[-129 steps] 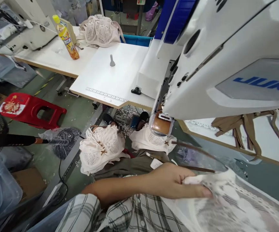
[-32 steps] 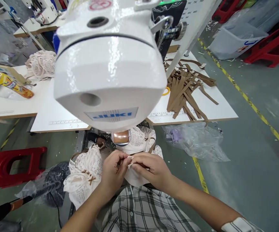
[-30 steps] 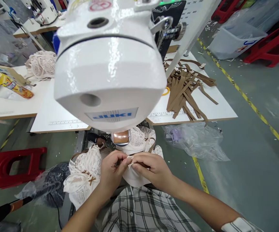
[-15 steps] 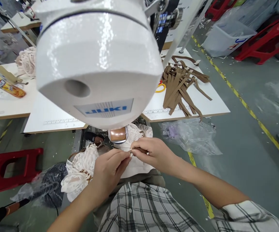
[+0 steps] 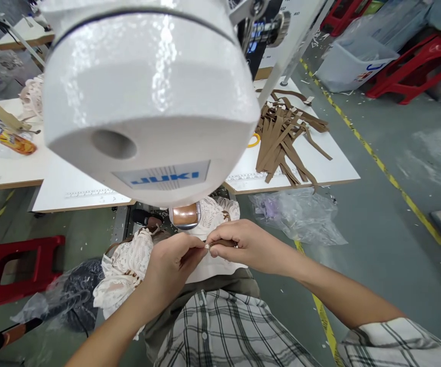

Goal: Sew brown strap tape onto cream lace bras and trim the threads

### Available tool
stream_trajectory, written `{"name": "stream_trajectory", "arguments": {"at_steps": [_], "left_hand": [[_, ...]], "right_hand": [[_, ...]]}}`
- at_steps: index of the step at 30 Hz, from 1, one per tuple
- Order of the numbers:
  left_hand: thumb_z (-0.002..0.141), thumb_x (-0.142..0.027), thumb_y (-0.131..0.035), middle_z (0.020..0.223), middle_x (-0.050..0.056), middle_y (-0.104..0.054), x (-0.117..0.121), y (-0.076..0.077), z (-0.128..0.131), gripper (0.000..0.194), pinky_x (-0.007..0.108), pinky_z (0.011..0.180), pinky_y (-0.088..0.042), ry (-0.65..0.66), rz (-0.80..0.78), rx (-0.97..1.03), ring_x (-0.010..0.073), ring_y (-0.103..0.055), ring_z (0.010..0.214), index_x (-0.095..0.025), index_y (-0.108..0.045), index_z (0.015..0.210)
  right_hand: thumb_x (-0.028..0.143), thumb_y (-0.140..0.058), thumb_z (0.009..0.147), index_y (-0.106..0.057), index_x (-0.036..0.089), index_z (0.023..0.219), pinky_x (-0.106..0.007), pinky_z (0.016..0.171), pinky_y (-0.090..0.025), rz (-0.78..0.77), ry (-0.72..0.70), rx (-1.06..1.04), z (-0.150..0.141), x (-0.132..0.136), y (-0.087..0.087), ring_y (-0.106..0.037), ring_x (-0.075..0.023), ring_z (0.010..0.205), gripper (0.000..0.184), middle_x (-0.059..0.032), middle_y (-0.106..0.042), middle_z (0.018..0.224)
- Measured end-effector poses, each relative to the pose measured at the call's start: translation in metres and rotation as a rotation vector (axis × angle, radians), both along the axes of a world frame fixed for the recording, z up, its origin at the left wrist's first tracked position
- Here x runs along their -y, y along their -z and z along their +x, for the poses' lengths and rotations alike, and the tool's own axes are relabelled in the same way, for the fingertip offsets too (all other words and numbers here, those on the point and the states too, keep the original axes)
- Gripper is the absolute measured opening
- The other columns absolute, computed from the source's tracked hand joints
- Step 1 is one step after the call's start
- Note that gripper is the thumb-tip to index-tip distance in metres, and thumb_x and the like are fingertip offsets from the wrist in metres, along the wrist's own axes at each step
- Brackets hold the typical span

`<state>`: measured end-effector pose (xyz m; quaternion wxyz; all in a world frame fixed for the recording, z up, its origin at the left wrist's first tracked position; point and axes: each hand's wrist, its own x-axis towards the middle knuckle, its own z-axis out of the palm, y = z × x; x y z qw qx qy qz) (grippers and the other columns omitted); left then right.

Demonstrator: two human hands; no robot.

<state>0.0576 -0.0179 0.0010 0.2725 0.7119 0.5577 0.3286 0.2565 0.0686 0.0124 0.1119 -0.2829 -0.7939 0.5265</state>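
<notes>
My left hand (image 5: 174, 261) is closed in a pinch, its thumb and forefinger meeting my right hand's fingertips. A small whitish bit shows at that meeting point, too small to name. Between the thumb and fingers of my right hand (image 5: 253, 246) is a brown strap (image 5: 224, 243), folded along the fingers. Under and behind both hands lies white lace fabric (image 5: 215, 216), reaching toward the sewing machine. A bunched white lace garment (image 5: 127, 265) with brown trim hangs to the left of my left hand.
The white sewing machine head (image 5: 152, 102) hangs over the work, close in front. Brown fabric strips (image 5: 281, 140) lie piled on the white table (image 5: 335, 163) at right, near yellow-handled scissors (image 5: 254, 140). A red stool (image 5: 18, 267) is at left; a plastic bag (image 5: 300, 216) hangs at the table's edge.
My fingers stay together, but the right hand's grip has shifted, so more of the brown strap shows. The view has moved slightly.
</notes>
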Motion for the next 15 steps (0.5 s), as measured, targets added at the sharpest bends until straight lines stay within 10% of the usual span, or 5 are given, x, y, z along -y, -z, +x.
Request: {"name": "stream_trajectory", "arguments": {"at_steps": [15], "left_hand": [[0.098,-0.026,-0.048,0.073,-0.004,-0.064,-0.005,-0.006,-0.004,0.015,0.02,0.055,-0.039,-0.073,0.0,-0.105,0.0096,-0.057,0.06,-0.02,-0.06,0.092]], "right_hand": [[0.017,-0.058,0.085,-0.062,0.018,0.076,-0.023,0.062,-0.031,0.313,0.055,-0.082,-0.022,-0.016,-0.008,-0.046,-0.0113,0.065,0.01,0.0034,-0.049,0.063]]}}
